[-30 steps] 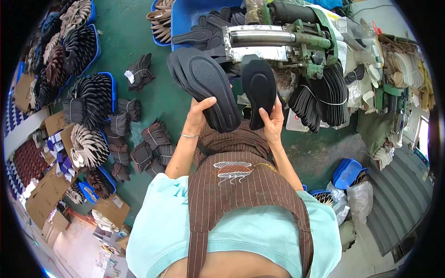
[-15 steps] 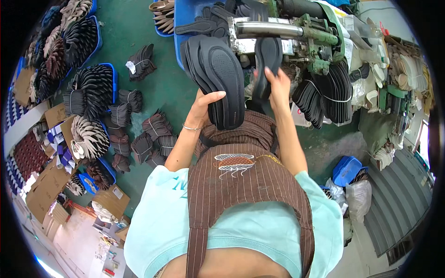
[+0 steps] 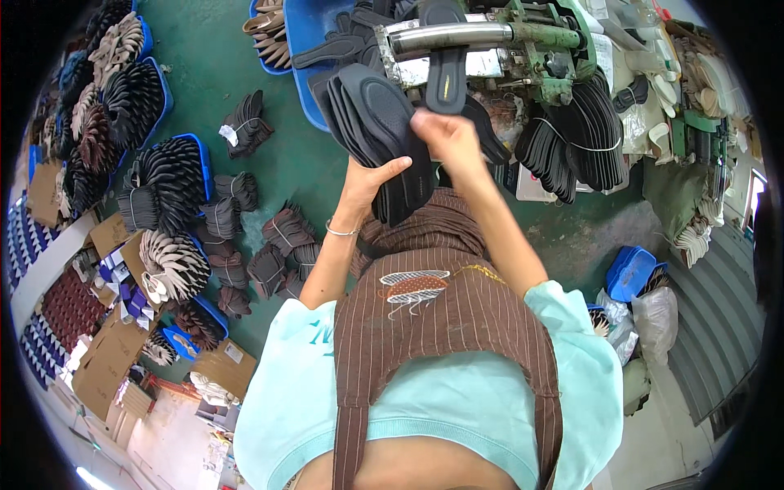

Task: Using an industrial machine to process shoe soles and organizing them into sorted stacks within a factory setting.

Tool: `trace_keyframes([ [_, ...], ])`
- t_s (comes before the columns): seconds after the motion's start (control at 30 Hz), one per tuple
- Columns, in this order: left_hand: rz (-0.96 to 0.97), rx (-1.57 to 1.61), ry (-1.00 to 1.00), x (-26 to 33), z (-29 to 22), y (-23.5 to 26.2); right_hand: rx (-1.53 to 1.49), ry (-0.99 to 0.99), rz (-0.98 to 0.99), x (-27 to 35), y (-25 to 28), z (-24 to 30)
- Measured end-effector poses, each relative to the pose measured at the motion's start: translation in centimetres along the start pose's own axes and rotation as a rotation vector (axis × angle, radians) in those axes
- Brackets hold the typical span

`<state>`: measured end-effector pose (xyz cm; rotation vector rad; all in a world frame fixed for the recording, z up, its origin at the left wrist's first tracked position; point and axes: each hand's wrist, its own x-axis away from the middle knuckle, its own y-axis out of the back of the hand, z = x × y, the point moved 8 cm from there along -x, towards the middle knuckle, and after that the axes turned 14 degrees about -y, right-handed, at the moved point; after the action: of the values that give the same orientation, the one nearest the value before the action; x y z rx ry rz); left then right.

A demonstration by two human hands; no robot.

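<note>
right hand (image 3: 451,140): shifted left, now beside insole stack (image 3: 369,122) | black insole (image 3: 446,86): now crossing roller (image 3: 486,33), bare a second ago

- Looks like a footwear workshop
- Has a worn green machine (image 3: 554,64) with a shiny bar (image 3: 490,33)
- Shows stacked black insoles (image 3: 371,106)
- Keeps tied bundles (image 3: 247,124) on the floor (image 3: 200,77), parts (image 3: 167,178) in blue tubs (image 3: 308,98)

- Insole stack (image 3: 359,106) in my left hand (image 3: 367,184): matt, lightly textured top face.
- Machine roller (image 3: 487,33): smooth, glossy metal.
- Tub (image 3: 313,100): smooth plastic.
- My apron (image 3: 457,327): matt cloth.
- Bag (image 3: 656,327): crinkled, glossy plastic.
</note>
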<state>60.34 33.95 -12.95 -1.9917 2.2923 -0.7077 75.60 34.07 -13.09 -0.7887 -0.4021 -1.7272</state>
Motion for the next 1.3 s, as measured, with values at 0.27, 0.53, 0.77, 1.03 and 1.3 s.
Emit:
trace_keyframes([
  [0.27, 0.138, 0.25, 0.082, 1.3, 1.5, -0.4, -0.039, 0.104, -0.249, -4.5, 6.7, -1.1],
  [0.53, 0.119, 0.16, 0.049, 0.9, 1.0, -0.2, -0.127, 0.072, -0.225, -2.9, 7.2, -3.4],
  [0.77, 0.004, 0.057, -0.032, 1.0, 1.1, 0.6, 0.061, 0.115, 0.003, 1.4, -0.7, -2.8],
  [1.03, -0.026, 0.361, 0.079, 1.3, 2.1, 0.5, -0.114, 0.116, -0.033, -1.6, 1.4, 1.5],
  [1.3, 0.06, 0.331, 0.002, 1.6, 1.1, -0.8, -0.224, 0.039, -0.202, -2.8, 6.5, -0.3],
])
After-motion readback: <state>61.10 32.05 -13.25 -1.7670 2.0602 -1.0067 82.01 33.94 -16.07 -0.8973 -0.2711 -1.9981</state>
